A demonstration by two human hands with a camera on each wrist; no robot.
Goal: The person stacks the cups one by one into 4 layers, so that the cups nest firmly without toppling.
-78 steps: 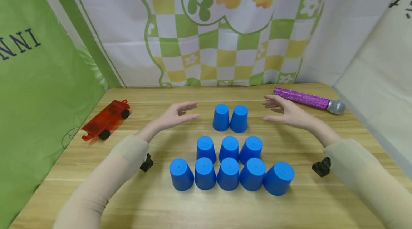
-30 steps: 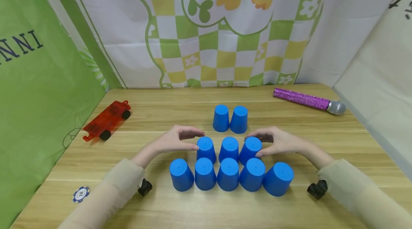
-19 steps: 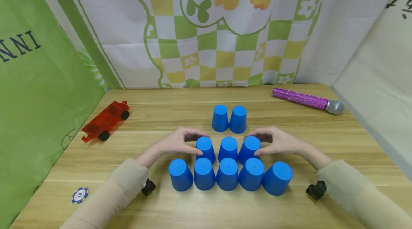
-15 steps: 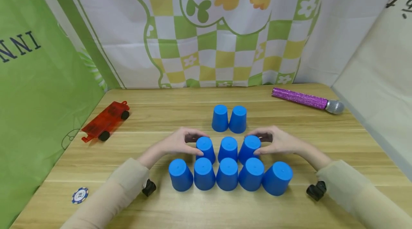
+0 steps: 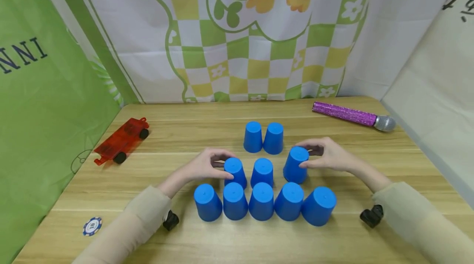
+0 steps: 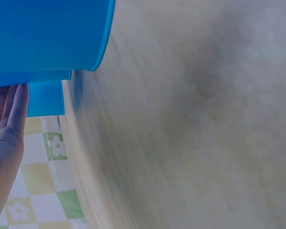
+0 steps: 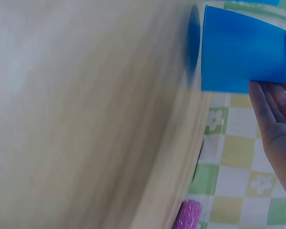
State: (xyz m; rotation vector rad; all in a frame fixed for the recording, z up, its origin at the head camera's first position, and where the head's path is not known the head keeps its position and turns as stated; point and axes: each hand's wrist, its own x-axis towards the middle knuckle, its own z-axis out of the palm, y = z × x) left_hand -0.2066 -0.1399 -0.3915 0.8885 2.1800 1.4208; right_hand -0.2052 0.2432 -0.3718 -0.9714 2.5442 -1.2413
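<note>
Wooden tabletop (image 5: 255,242) beneath a blue cup (image 5: 295,168) in the right hand (image 5: 331,155)

My left sleeve (image 5: 135,219): pale beige, long, broad-cuffed | my right sleeve (image 5: 416,214): matching beige | I wear a left wrist device (image 5: 170,220) and right wrist device (image 5: 372,216): small, black, blocky

The cups (image 5: 261,202) looked like smooth plastic to me, the cart (image 5: 122,139) glossy plastic, the desk (image 5: 237,241) grained wood, the microphone (image 5: 349,115) glittery.
</note>
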